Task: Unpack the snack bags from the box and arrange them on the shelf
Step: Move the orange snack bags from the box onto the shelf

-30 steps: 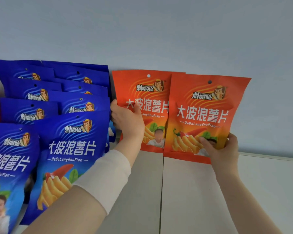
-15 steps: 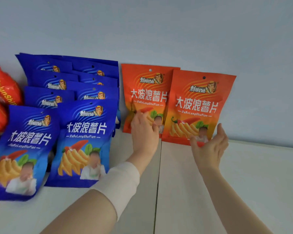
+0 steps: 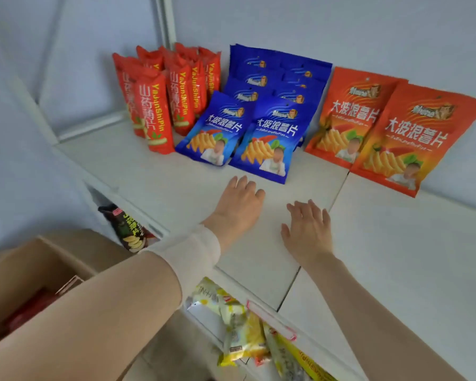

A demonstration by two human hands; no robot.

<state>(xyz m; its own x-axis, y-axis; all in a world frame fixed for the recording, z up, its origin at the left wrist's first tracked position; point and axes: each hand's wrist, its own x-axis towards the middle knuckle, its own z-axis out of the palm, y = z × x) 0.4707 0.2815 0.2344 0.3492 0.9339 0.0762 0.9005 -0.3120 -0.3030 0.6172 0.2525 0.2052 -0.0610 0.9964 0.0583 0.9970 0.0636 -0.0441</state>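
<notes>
Both empty hands, left hand (image 3: 238, 207) and right hand (image 3: 308, 229), fingers spread, hover near the 2 orange foil snack bags (image 3: 374, 127) leaning far right on the white shelf (image 3: 396, 257).

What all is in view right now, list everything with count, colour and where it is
Tall crisp bags: several, exact count unclear, red, standing at shelf's back left.
Blue chip bags: stacked rows, two in front, centre back.
Orange chip bags: two, overlapping, leaning on the wall at right.
Shelf: one, white.
Cardboard box: one, brown, bottom left, red packs inside.
Dark snack bag: one, on the lower shelf.
Yellow snack packs: a few, lower shelf.
Left hand: open, empty, over the shelf.
Right hand: open, empty, beside it.
</notes>
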